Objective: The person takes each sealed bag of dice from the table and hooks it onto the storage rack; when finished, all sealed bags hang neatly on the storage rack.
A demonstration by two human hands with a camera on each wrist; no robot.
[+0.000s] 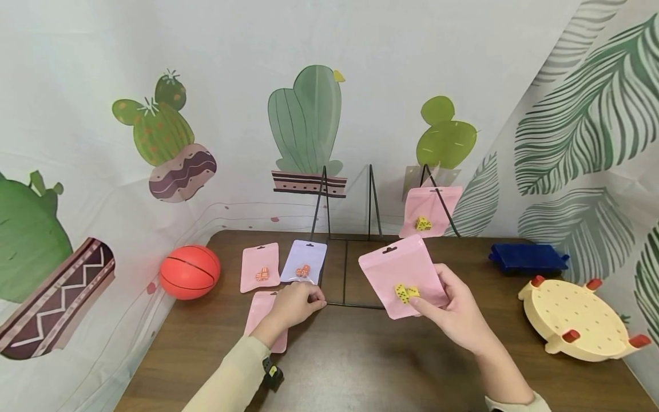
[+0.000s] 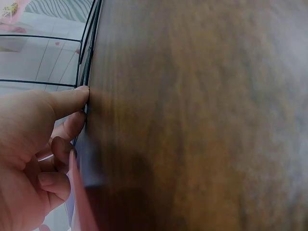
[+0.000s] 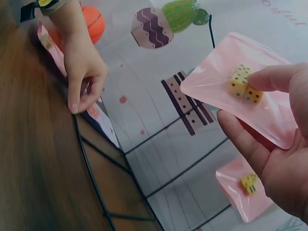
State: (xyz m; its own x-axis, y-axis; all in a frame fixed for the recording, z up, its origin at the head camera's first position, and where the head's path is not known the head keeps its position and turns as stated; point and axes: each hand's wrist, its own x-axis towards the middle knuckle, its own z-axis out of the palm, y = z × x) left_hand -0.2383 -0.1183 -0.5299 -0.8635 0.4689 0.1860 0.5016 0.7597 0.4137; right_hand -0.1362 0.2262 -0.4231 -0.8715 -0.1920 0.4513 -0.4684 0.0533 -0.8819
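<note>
My left hand pinches the front left corner of a black wire rack between thumb and finger. With my right hand I hold a pink zip pouch above the rack, the thumb on its front near the yellow dice inside. Another pink pouch with yellow dice stands upright against the rack's right end. A lilac pouch with orange dice lies just beyond my left hand. To its left is a pink pouch with orange dice; a further pink pouch is partly hidden under my left wrist.
A red toy basketball sits at the table's left edge. On the right are a dark blue plastic tray-like piece and a round cream board with red-tipped legs. A cactus-print cloth hangs behind the brown table.
</note>
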